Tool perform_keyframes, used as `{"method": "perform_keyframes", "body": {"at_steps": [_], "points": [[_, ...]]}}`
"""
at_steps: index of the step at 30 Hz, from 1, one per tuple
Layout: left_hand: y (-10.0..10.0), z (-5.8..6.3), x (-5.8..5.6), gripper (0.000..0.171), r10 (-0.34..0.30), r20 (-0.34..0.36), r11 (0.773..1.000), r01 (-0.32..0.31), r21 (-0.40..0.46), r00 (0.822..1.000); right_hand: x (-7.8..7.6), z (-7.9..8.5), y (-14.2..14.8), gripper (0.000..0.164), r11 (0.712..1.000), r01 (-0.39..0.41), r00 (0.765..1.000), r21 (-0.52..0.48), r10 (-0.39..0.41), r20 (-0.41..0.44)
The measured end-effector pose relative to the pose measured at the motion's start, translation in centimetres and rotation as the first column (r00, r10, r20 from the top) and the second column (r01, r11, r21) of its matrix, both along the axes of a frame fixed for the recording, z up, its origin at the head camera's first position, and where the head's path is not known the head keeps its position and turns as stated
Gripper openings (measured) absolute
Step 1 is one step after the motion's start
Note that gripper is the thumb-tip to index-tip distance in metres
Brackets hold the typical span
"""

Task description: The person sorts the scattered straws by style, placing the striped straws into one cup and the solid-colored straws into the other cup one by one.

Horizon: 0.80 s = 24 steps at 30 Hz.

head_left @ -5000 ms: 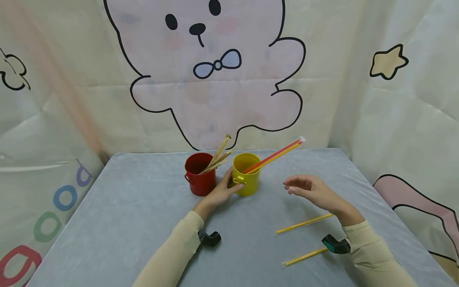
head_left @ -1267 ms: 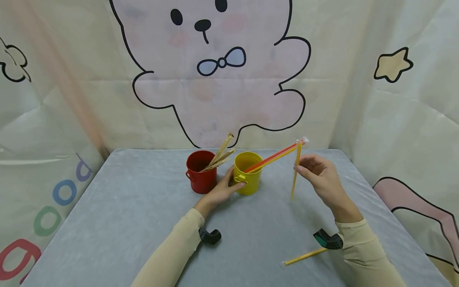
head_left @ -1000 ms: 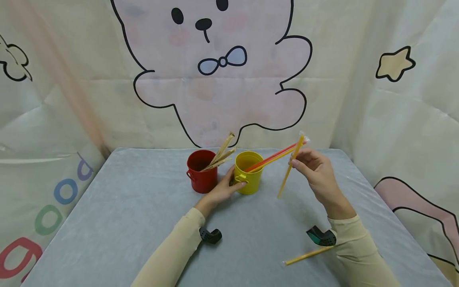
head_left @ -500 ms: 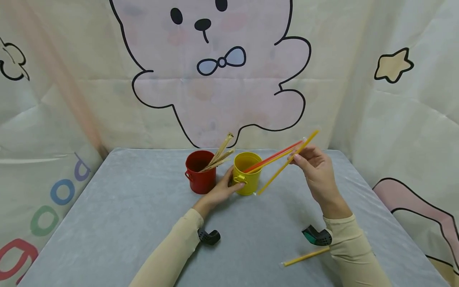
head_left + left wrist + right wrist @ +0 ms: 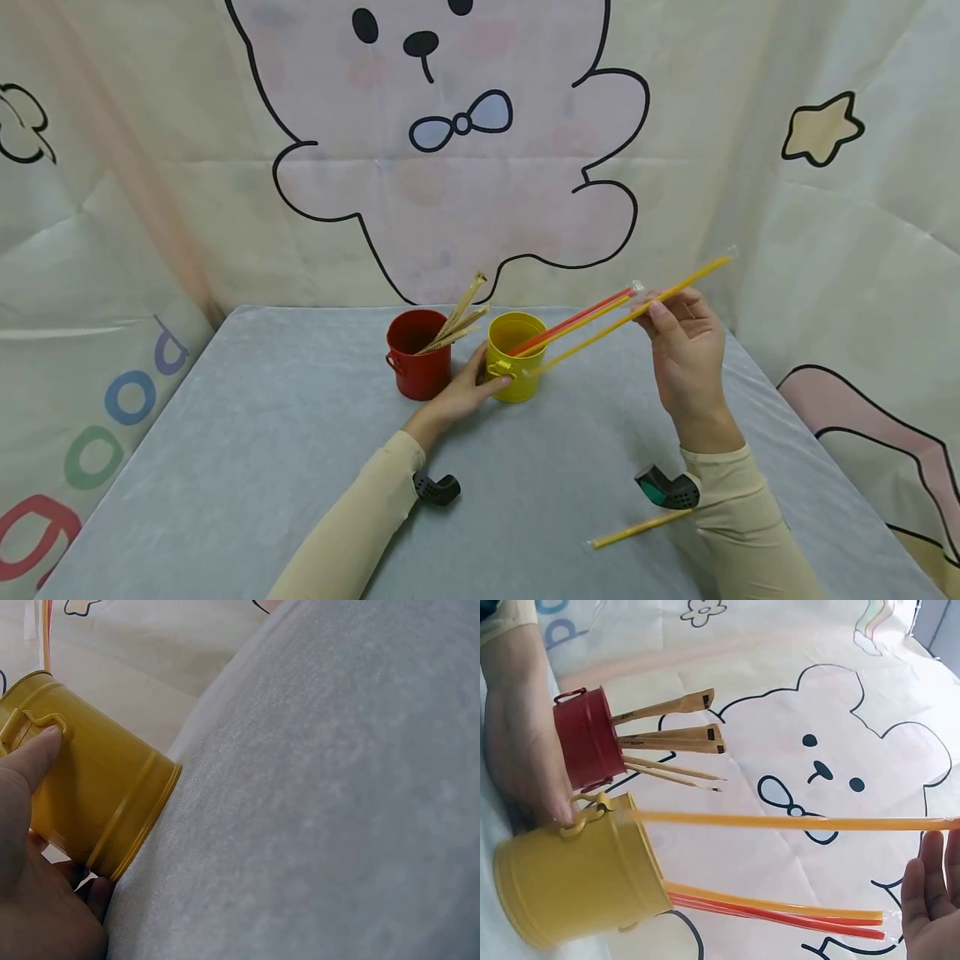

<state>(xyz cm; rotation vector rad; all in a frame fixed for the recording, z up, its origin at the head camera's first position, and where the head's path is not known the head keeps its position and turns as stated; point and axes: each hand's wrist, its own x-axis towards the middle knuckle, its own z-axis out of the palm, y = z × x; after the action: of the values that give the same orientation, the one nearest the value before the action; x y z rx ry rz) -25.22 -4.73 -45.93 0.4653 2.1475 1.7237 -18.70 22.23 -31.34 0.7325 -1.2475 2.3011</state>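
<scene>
My left hand (image 5: 459, 392) grips the small yellow bucket (image 5: 527, 385) from its left side, thumb by the handle lug. Straws in clear wrappers, red ones (image 5: 832, 928) and a yellow one (image 5: 780, 904), lean in this bucket towards the right. Between thumb and fingertips my right hand (image 5: 686, 350) pinches another wrapped yellow straw (image 5: 607, 330). It slants down to the left, and its lower end overlaps the bucket's front near the rim; whether they touch I cannot tell. In the left wrist view the bucket (image 5: 105, 772) stands on the cloth with fingers partly hidden behind it.
A red bucket (image 5: 420, 377) with several slim brown-paper-wrapped sticks (image 5: 459, 321) stands left of the yellow one. One more wrapped yellow straw (image 5: 637, 529) lies on the grey cloth (image 5: 262, 467), partly hidden by the right forearm. A printed curtain (image 5: 450, 208) hangs behind.
My right hand has picked up a yellow straw from the cloth, brought it to the yellow bucket and tilted it from upright to a leftward-down slant. The left hand keeps its hold.
</scene>
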Motion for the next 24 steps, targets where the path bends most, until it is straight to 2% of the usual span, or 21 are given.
{"method": "perform_keyframes", "body": {"at_steps": [2, 5, 9, 14, 21, 24], "points": [[0.0, 0.0, -0.1, 0.082, -0.001, -0.009, 1.0, 0.001, 0.002, 1.0, 0.0, 0.2, 0.1, 0.017, 0.998, 0.051, 0.999, -0.028, -0.051, 0.014], [0.0, 0.0, -0.1, 0.083, -0.003, -0.011, 1.0, 0.003, -0.002, 1.0, 0.1, 0.5, 0.2, 0.016, 0.993, 0.074, 0.997, -0.094, -0.072, 0.031], [-0.1, 0.0, -0.1, 0.084, -0.003, -0.006, 1.0, 0.003, -0.004, 1.0, 0.1, 0.5, 0.2, 0.013, 0.987, 0.037, 0.999, -0.157, -0.034, 0.024], [-0.1, -0.1, -0.1, 0.084, -0.006, -0.007, 1.0, 0.006, 0.005, 1.0, -0.2, 0.3, 0.2, 0.013, 0.984, 0.058, 0.998, -0.166, -0.055, 0.022], [-0.1, 0.0, -0.2, 0.084, -0.011, -0.007, 1.0, 0.011, 0.004, 1.0, -0.8, -0.2, 0.2, 0.016, 0.976, 0.174, 0.984, -0.128, -0.166, 0.065], [-0.1, 0.0, -0.3, 0.084, -0.011, -0.007, 1.0, 0.011, 0.005, 1.0, -1.0, -0.4, 0.1, 0.015, 0.973, 0.194, 0.98, -0.129, -0.187, 0.068]]}}
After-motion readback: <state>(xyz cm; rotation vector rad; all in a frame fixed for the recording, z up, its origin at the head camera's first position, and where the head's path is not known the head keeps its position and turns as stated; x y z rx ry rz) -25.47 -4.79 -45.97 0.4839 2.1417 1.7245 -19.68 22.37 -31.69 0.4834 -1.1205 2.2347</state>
